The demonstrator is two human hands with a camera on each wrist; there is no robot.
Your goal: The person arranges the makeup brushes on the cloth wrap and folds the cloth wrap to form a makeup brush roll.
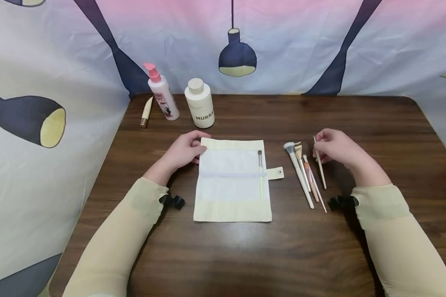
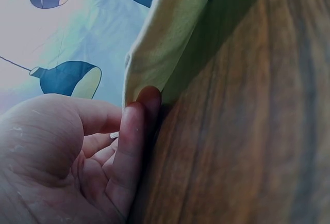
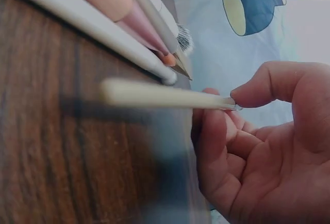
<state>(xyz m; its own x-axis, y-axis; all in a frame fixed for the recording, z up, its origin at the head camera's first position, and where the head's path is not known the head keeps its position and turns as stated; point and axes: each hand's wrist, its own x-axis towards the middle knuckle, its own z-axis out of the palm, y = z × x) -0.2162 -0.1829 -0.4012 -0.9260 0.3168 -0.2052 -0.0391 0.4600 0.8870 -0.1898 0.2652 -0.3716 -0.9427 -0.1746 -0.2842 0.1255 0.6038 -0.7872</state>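
Note:
A cream fabric brush roll [image 1: 232, 211] lies unfolded on the table, its snap tab [image 1: 275, 173] pointing right. One thin makeup brush [image 1: 260, 165] is tucked under its elastic band near the right side. My left hand [image 1: 186, 150] pinches the roll's upper left edge, and the left wrist view shows the fingertips [image 2: 131, 123] at the fabric border. Right of the roll, my right hand [image 1: 332, 146] holds another slim makeup brush [image 1: 321, 169] between thumb and fingers, its pale handle [image 3: 165, 95] slanting toward me. Beside it several makeup brushes [image 1: 301, 177] lie in a loose bunch.
At the back left of the wooden table [image 1: 230, 260] stand a pink-topped pump bottle [image 1: 164, 97] and a white capped bottle [image 1: 200, 105]. A small cream tube [image 1: 146, 111] with a brown cap lies left of them. A lamp-print curtain [image 1: 282, 49] hangs behind.

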